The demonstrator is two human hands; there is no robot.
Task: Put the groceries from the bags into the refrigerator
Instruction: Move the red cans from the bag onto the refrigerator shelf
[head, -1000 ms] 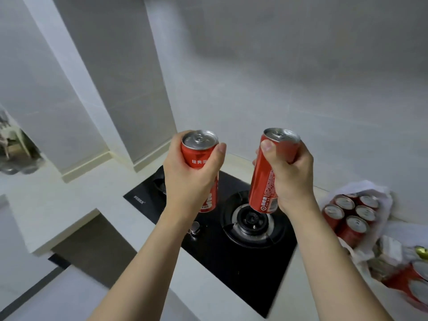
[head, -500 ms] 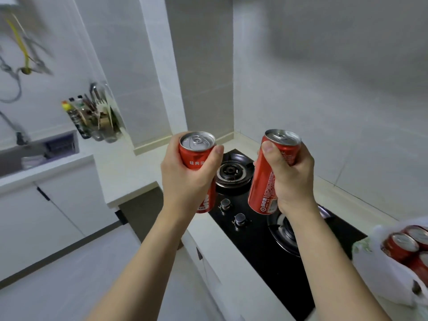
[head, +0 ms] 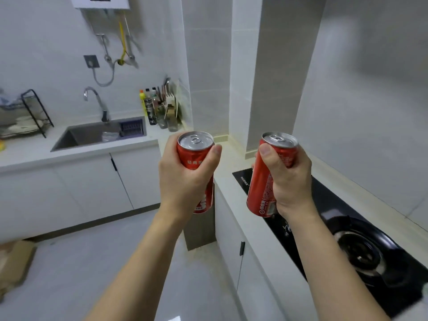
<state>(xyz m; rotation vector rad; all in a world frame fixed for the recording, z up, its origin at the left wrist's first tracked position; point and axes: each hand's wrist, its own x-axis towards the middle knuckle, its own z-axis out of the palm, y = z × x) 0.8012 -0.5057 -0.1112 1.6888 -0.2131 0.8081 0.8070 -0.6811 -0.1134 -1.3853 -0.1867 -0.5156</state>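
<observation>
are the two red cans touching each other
Apart. The head view shows the left can in the left hand and the right can in the right hand, counter visible between them.

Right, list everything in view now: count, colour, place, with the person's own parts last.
Red aluminium drink cans: 2, red with silver tops; one in the left grip, one in the right.
Black glass gas hob: 1, right counter.
Steel sink: 1, grey, far counter.
Chrome tap: 1, behind sink.
Black wire dish rack: 1, far left.
Bottles and utensils: several, mixed colours, far counter corner.
Brown cardboard: 1, floor left.
Left hand: 1, bare.
Right hand: 1, bare.
</observation>
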